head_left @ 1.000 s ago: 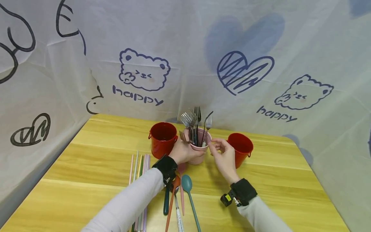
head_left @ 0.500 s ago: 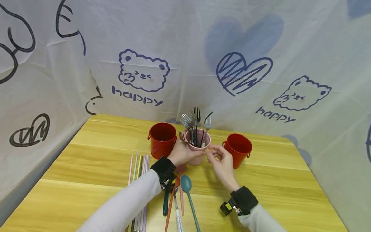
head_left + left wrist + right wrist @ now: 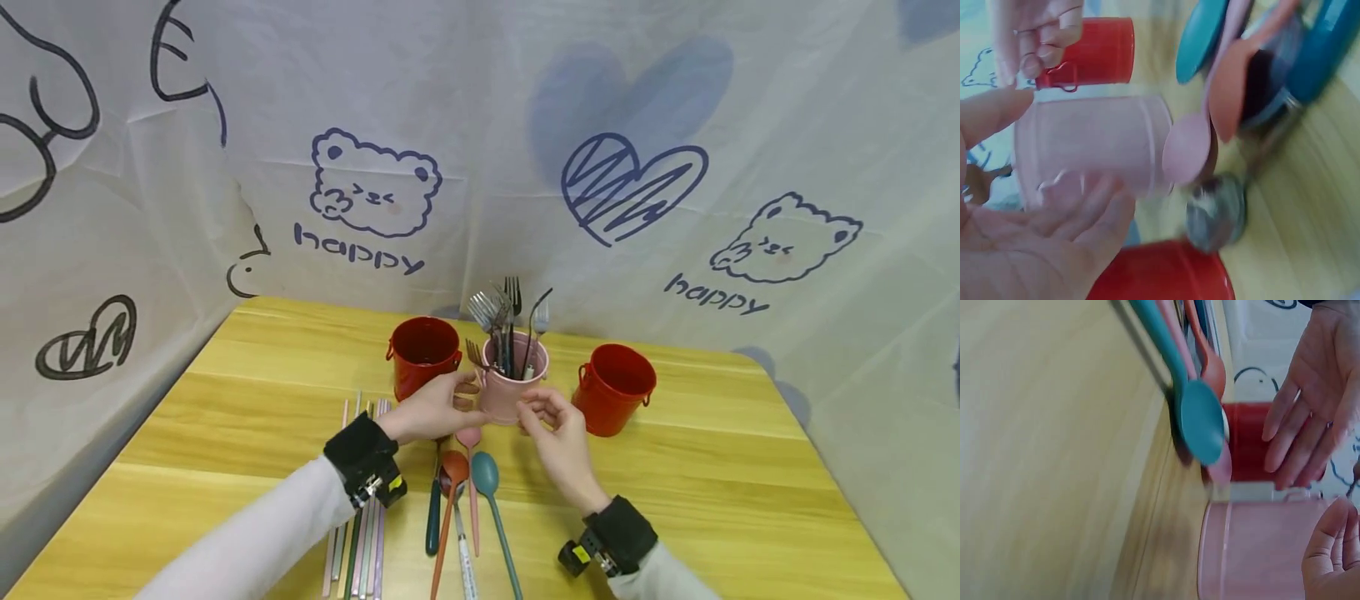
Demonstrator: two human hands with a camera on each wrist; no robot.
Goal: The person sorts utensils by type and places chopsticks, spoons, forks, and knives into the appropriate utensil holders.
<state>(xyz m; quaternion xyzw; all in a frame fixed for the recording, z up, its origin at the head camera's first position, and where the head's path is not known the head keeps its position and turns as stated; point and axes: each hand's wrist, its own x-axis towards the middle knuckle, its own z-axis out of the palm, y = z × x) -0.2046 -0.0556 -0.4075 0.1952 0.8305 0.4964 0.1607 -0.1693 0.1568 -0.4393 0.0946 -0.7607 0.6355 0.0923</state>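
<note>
A small pink bucket [image 3: 504,402] stands upright at mid-table, with several forks [image 3: 513,297] poking out of its top. My left hand [image 3: 430,408] is at the bucket's left side; in the left wrist view its thumb and fingers are spread beside the pink wall, not curled round it. At the bucket's front right is my right hand [image 3: 558,435], fingers loosely bent and the thumb near the fingertips, with nothing seen between them. Several spoons lie in front, among them a teal spoon [image 3: 486,475], an orange spoon [image 3: 454,467] and a pink spoon [image 3: 468,437].
One red bucket [image 3: 424,354] stands left of the pink one, partly behind my left hand, and another red bucket [image 3: 617,390] stands to the right. A bundle of thin coloured sticks [image 3: 360,542] lies on the wooden table [image 3: 750,492]. A printed white cloth [image 3: 495,125] hangs behind.
My left hand has let go of the pink bucket and drawn back to the left, its fingers opening. The right hand has lowered from near the rim to the bucket's lower front.
</note>
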